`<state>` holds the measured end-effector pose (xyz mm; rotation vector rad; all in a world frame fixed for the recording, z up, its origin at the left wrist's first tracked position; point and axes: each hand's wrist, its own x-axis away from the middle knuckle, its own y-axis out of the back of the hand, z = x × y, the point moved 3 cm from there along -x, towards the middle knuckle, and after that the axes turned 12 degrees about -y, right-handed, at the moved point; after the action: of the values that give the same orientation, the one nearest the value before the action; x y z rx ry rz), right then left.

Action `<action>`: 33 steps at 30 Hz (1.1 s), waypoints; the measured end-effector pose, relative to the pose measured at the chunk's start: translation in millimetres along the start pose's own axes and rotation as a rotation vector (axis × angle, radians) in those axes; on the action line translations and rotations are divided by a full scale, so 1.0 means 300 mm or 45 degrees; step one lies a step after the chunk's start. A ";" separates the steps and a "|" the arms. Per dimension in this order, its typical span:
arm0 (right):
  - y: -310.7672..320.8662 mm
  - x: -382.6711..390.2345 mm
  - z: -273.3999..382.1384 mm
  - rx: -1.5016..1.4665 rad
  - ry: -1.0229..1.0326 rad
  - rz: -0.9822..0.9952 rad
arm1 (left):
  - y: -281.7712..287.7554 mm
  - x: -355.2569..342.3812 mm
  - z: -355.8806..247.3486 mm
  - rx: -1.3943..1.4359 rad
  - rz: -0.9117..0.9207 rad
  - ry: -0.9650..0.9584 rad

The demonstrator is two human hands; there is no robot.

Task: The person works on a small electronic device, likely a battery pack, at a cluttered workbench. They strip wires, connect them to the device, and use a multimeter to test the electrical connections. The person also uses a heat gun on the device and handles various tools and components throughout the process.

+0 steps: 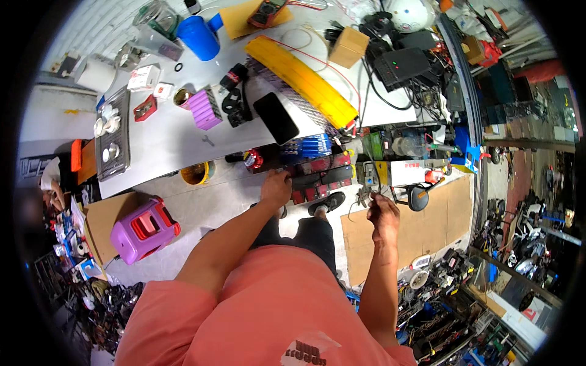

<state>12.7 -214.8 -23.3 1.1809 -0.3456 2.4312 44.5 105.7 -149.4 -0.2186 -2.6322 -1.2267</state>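
Observation:
My left hand (pixel 278 187) is in front of the table's near edge with its fingers curled in. Whatever may be in it is hidden. Just beyond it are dark boxes with red parts (pixel 322 184), below the table top. To the right, my right hand (pixel 383 215) pinches a thin black cable (pixel 376 177) that runs up toward the tabletop. A dark metal clip (pixel 363 195) hangs close to those fingers. A black phone (pixel 276 118) lies on the white table (pixel 165 134), next to a long yellow battery pack (pixel 305 79).
A blue cup (pixel 198 38), purple cells (pixel 204 110) and a black charger (pixel 401 66) with tangled cables stand on the table. At left on the floor is a purple plastic stool (pixel 143 235). A round black seat (pixel 417 198) stands beside cardboard (pixel 427 229) at right.

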 end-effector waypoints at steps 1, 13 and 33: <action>0.000 -0.001 0.000 -0.006 -0.018 -0.005 | -0.036 -0.010 0.072 0.029 0.032 0.082; -0.102 0.005 0.099 0.251 0.021 0.221 | -0.205 0.228 0.910 0.294 -0.232 1.296; -0.125 0.020 0.177 0.610 -0.067 0.714 | 0.073 0.306 -0.244 0.658 -0.580 0.063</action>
<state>63.5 -201.0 15.3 1.5033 -0.1143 3.0923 -28.4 66.9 -62.9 0.5149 -2.9293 -0.5885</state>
